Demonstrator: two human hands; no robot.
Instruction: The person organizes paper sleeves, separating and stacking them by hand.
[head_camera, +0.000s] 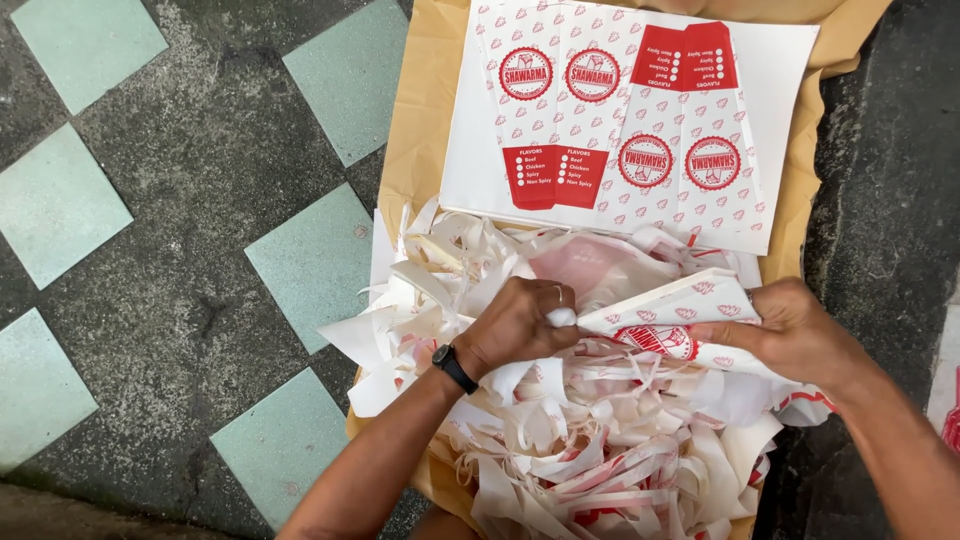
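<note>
**Holding a thin stack of printed cut-outs over the scrap heap**

Gripping from both ends, you had the stack of red-and-white card cut-outs (668, 318) between your hands, just above the heap of paper trimmings (590, 440). Your left hand (515, 325) was clenched on its left end; your right hand (790, 335) pinched the right edge, fingers flat over the print. The stack looked light, thin and bendy, likely to fan or slip, so a flat pinch across its edges suited it. The uncut printed sheets (630, 120) lay on brown paper (410, 150) at the far side.
</note>
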